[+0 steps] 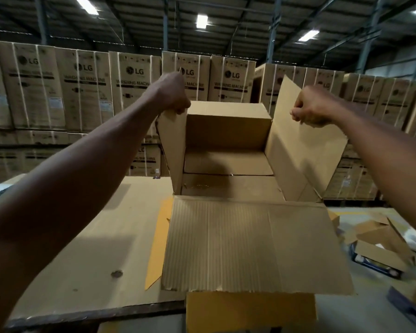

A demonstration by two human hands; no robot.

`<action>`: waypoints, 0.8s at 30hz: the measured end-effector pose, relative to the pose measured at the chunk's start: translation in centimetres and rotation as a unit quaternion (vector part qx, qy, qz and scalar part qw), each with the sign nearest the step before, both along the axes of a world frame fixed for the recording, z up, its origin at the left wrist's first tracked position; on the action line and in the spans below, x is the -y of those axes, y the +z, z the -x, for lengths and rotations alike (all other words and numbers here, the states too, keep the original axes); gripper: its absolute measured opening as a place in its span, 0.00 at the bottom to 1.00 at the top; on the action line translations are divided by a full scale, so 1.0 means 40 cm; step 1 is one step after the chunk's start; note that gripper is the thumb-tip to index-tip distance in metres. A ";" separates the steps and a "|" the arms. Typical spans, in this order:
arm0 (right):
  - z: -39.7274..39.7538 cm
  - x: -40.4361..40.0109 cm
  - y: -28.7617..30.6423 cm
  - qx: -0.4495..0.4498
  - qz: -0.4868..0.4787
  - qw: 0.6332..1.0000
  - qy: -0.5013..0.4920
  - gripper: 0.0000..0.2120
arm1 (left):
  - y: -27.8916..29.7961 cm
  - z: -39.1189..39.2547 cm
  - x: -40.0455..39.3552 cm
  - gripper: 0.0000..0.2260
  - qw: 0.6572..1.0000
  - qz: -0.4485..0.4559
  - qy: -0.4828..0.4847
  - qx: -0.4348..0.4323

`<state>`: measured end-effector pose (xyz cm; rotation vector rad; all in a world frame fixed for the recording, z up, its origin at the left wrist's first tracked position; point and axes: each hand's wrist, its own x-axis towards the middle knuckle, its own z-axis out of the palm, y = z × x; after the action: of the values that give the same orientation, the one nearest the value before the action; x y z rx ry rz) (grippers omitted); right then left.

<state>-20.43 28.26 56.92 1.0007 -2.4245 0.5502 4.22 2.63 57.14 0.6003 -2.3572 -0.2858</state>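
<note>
The left flap is gripped by the left hand, the right flap by the right hand. The brown cardboard box is held open; its ribbed near flap is folded outward.

We see dim warehouse light from glaring ceiling lamps; soft shadows fall inside the box, and wide-angle edges bend and blur.

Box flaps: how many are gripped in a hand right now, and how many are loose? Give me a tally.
Gripped flaps: 2 (left flap in the left hand, right flap in the right hand)
Loose flaps: 2 (far flap, near flap)
Total: 4
</note>
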 end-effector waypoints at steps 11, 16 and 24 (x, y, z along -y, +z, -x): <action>0.310 0.090 -0.144 0.068 -0.043 0.997 0.015 0.08 | -0.106 0.244 0.067 0.04 0.997 -0.053 0.012 0.047; 0.437 0.135 -0.210 0.099 -0.072 0.992 0.030 0.11 | -0.189 0.339 0.082 0.11 0.995 -0.061 0.032 0.077; 0.546 0.205 -0.358 0.145 -0.073 0.985 0.054 0.12 | -0.352 0.432 0.153 0.04 0.983 -0.109 0.094 0.115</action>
<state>-42.26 20.07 42.61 1.1913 -2.7108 0.5982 -13.08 -3.47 43.07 1.0037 -2.4831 -0.4112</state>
